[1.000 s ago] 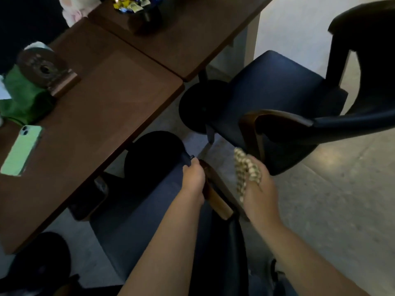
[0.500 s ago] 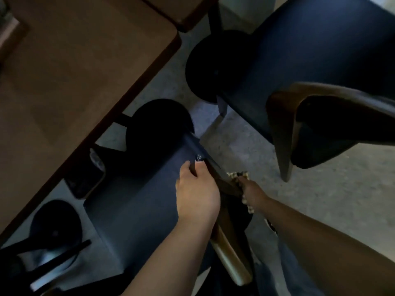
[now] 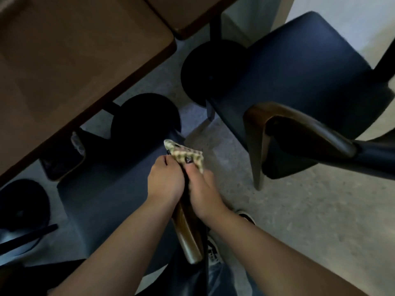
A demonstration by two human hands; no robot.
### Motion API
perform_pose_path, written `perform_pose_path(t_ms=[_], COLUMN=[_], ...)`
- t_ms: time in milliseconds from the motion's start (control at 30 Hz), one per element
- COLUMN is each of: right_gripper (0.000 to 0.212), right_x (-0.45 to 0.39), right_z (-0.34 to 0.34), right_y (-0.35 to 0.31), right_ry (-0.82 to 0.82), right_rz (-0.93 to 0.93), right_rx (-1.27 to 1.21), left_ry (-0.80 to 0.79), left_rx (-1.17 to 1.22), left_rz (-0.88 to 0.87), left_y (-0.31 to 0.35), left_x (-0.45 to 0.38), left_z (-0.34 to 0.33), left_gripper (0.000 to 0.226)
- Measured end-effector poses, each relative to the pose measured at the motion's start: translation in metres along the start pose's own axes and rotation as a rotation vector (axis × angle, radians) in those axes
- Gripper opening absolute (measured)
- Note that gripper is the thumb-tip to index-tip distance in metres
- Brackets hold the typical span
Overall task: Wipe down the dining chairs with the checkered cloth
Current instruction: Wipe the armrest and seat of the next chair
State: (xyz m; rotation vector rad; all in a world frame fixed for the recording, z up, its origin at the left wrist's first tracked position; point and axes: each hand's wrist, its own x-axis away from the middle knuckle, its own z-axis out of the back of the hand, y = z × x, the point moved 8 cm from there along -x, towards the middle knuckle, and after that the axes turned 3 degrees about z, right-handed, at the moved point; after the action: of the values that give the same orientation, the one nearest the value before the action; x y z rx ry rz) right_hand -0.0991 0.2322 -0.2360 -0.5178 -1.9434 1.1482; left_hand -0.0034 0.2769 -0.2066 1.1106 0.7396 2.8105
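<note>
A dark blue dining chair [image 3: 106, 195] with a wooden armrest [image 3: 188, 238] stands right below me. My right hand [image 3: 203, 189] holds the checkered cloth [image 3: 188, 154] against the front end of that armrest, thumb on top of the cloth. My left hand [image 3: 165, 180] sits close beside it with curled fingers that touch the cloth's left edge; whether it pinches the cloth or grips the armrest is hidden. A second dark blue chair [image 3: 299, 71] with a curved wooden arm [image 3: 299, 122] stands to the upper right.
Two brown tables [image 3: 74, 60] fill the upper left, with black round bases [image 3: 145, 116] on the grey floor beneath. A phone-like object [image 3: 64, 159] lies on the near chair's seat. My shoe [image 3: 213, 251] shows beside the armrest. Bare floor [image 3: 299, 221] lies to the right.
My right hand rose from beside the armrest and brought the cloth on top of its front end. My left hand closed in next to it. The view tilted down towards the chair.
</note>
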Motion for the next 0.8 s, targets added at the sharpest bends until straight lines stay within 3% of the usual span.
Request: perform_pose_path(t_ms=[100, 233, 333, 433, 567, 633, 700, 800], right_gripper=[0.036, 0.025, 0.031, 0.031, 0.025, 0.027, 0.031, 0.037], right_x=[-0.003, -0.009, -0.017, -0.036, -0.042, -0.031, -0.012, 0.010], right_z=[0.014, 0.053, 0.063, 0.047, 0.012, -0.017, -0.042, -0.046], right_y=[0.018, 0.103, 0.132, 0.102, 0.017, -0.032, -0.060, -0.069], right_ry=[0.090, 0.310, 0.347, 0.254, 0.030, -0.200, -0.422, -0.618], right_rz=[-0.089, -0.397, -0.558, -0.444, -0.083, 0.185, 0.406, 0.437], right_rx=[-0.069, 0.014, 0.049, -0.034, -0.013, 0.195, 0.583, 0.890], left_ry=[0.016, -0.007, 0.000, 0.013, -0.017, -0.005, -0.032, -0.042], left_rx=[0.069, 0.170, 0.258, 0.460, 1.068, 1.321, 1.492, 1.515], left_rz=[-0.001, 0.001, 0.034, 0.137, 0.351, 0.444, 0.501, 0.526], left_y=[-0.001, -0.008, -0.016, -0.026, -0.049, -0.067, -0.083, -0.103], left_x=[0.004, -0.001, -0.006, -0.006, 0.012, 0.023, 0.032, 0.047], left_z=[0.001, -0.003, -0.004, -0.002, -0.007, -0.010, -0.012, -0.009], left_gripper=[0.032, 0.035, 0.038, 0.035, 0.036, 0.034, 0.046, 0.050])
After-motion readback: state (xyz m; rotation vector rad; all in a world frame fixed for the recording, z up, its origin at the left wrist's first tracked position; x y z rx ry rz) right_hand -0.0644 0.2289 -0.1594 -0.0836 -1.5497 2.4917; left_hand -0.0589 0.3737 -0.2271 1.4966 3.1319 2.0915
